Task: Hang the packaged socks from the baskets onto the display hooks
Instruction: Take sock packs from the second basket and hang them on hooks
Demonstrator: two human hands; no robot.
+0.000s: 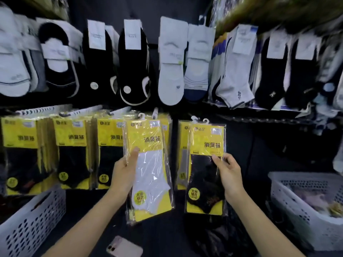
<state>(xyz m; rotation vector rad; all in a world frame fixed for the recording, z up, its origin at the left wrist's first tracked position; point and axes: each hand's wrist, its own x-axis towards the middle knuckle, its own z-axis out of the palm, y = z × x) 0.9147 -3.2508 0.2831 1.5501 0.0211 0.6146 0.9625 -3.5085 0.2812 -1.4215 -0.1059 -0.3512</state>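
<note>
Before the hooks (pixel 35 110), left grip (pixel 123 175) holds white-sock pack (pixel 150 175), right grip (pixel 229 175) black-sock pack (pixel 204 182)

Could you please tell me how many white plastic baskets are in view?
2. The left basket sits at the lower left, under hanging yellow packs; the right basket is at the lower right, holding goods. Others may be out of frame.

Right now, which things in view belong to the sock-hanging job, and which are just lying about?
Job: white-sock pack in the left hand; black-sock pack in the right hand; display hooks; left basket; right basket.
Lying about: pink phone; upper row of socks, already hung.
</note>
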